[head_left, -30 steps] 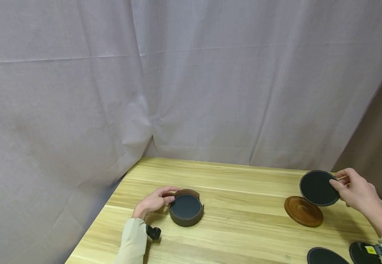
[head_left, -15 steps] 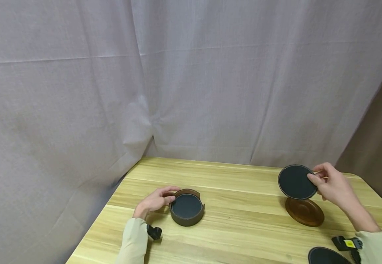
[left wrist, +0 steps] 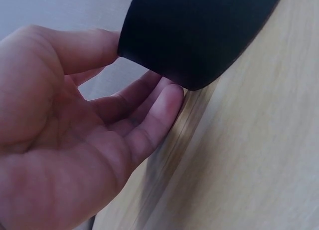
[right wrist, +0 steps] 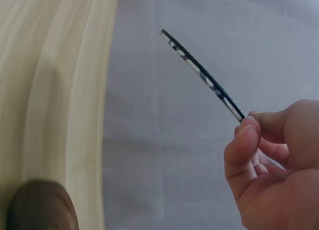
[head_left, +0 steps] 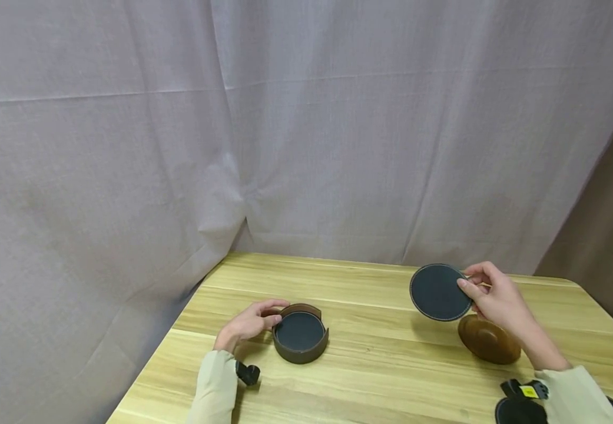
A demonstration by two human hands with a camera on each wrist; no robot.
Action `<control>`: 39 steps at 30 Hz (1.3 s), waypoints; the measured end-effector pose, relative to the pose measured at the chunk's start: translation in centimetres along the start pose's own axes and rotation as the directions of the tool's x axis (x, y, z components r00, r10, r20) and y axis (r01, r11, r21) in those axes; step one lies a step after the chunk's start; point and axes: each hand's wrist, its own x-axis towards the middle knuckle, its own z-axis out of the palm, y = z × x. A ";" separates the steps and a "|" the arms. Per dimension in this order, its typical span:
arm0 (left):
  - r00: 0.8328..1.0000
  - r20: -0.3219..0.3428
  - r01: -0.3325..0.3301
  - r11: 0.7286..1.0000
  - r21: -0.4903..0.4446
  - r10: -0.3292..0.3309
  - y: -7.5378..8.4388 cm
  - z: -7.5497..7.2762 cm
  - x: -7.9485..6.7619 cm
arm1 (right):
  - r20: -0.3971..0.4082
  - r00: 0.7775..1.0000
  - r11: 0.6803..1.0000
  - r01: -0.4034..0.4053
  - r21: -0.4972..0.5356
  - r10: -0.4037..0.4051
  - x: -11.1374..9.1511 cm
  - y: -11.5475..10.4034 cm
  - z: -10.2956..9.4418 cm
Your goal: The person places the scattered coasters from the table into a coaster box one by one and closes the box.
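Pinching a coaster by its rim with the right hand, between both hands above the desk; gripping a holder with the left hand. Likely light, stiffish; best held by the edge.

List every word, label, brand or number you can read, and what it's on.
No readable text.
Small yellow rectangular label on the black right-wrist device: any print too small to read.
Black round coaster in the right hand: no lettering on its face; patterned underside too edge-on to tell.
Brown round holder: none visible.
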 end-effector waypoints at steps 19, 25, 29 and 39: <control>1.000 -0.001 0.005 0.999 0.035 -0.005 -0.1 -0.2 -0.2 | 0.080 0.996 0.979 0.012 0.201 -0.029 0.6 -3.1 5.7; 1.000 0.001 0.004 0.999 0.036 -0.004 -0.2 -0.2 0.0 | 0.087 0.996 0.970 0.006 0.244 -0.028 1.1 -4.3 7.8; 1.000 -0.004 0.007 1.000 0.029 -0.007 -0.2 -0.2 0.1 | 0.106 0.994 0.960 -0.007 0.279 -0.024 1.4 -4.9 9.3; 1.000 -0.001 -0.003 1.000 -0.001 0.003 -0.4 -0.1 0.1 | 0.132 0.991 0.920 -0.050 0.388 -0.002 1.3 -6.7 12.6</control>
